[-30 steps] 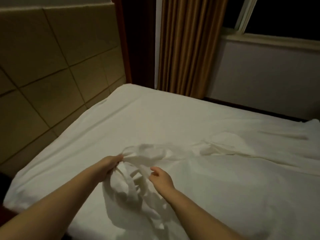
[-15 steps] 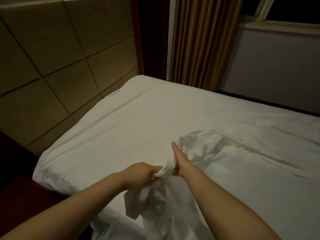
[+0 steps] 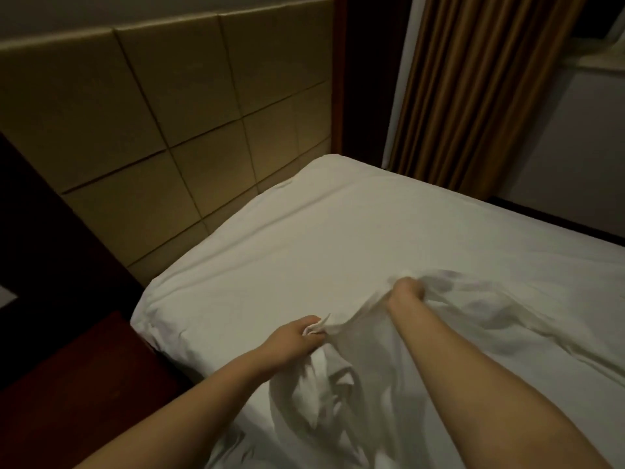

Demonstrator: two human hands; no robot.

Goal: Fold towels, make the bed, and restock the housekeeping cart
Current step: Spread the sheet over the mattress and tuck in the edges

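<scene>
Below the headboard (image 3: 169,113), left hand (image 3: 294,340): clenched on a gathered wad of the white top sheet (image 3: 341,384); a corner of cloth pokes out above the fist.
Right hand (image 3: 407,292): further along the bed towards the headboard's far end, fingers curled into the same sheet's edge, fingertips buried in folds.
Edge between the hands: a short drawn span, running roughly parallel to the headboard.
Sheet bulk: on the side away from the headboard, rumpled beyond the right hand and hanging in loose folds under the left.
Mattress (image 3: 304,248): a smooth, white-covered stretch lies between both hands and the headboard.
Nearer hand: the left is closer to the mattress corner at the headboard's near end.
Likely step: bed-making; the edge probably needs drawing towards the headboard, both hands pulling evenly.
Bedside unit (image 3: 84,384): dark wood, beside the headboard's near end.
Curtain (image 3: 473,96): past its far end.
</scene>
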